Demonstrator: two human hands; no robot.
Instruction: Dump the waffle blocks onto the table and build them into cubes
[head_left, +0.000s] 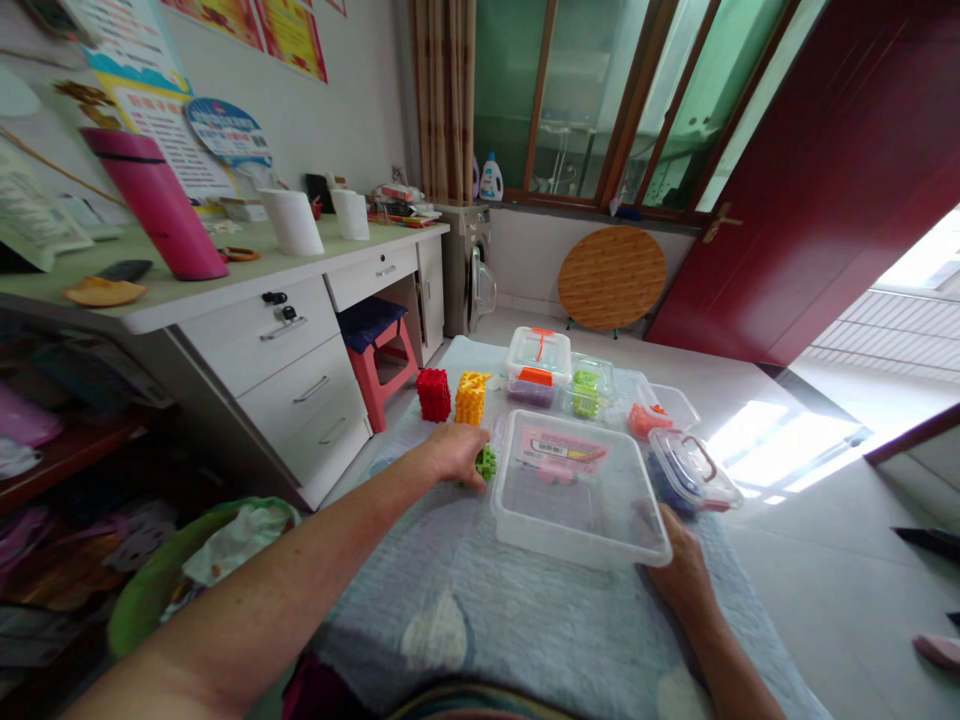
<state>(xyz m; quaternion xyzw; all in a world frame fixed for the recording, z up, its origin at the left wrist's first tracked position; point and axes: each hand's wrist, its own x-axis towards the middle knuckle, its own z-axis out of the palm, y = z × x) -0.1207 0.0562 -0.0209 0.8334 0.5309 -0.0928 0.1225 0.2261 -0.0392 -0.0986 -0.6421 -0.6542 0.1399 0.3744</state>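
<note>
My left hand [459, 455] is closed around a green toy block [487, 462], just left of a large clear plastic box [577, 540]. The box's near right corner is gripped by my right hand [679, 550], its fingers partly behind the wall. Inside the box lies a pink piece [555, 472], and a printed label shows at its far side. Stacks of red blocks [433, 395] and yellow blocks [471, 398] stand beyond my left hand. Behind the box is a lidded container with orange clips [538, 365].
Small clear containers hold green pieces [586, 393], orange-red pieces [646, 420] and dark blue pieces [675, 478] along the far right of the cloth-covered table [525, 620]. A desk [292, 350], a pink stool [382, 365] and a green bin [142, 600] stand left.
</note>
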